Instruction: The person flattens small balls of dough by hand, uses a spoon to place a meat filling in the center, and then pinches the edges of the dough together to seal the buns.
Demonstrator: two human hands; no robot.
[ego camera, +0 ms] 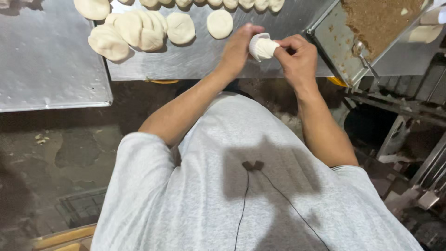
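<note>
A white piece of dough (262, 47), folded up like a small pouch, is held between both hands above the metal table (195, 60). My left hand (238, 49) cups it from the left. My right hand (297, 58) pinches its right side with thumb and fingers. Several flattened dough rounds (139, 30) lie on the table to the left, some overlapping, and a single round (219, 23) lies just beyond my left hand.
A metal tray (341, 51) with brown crumbly filling (376, 21) and a spoon (364, 58) stands at the right. A second metal sheet (46, 60) lies at the left. A row of dough pieces (223, 3) lines the far edge. Dark floor lies below.
</note>
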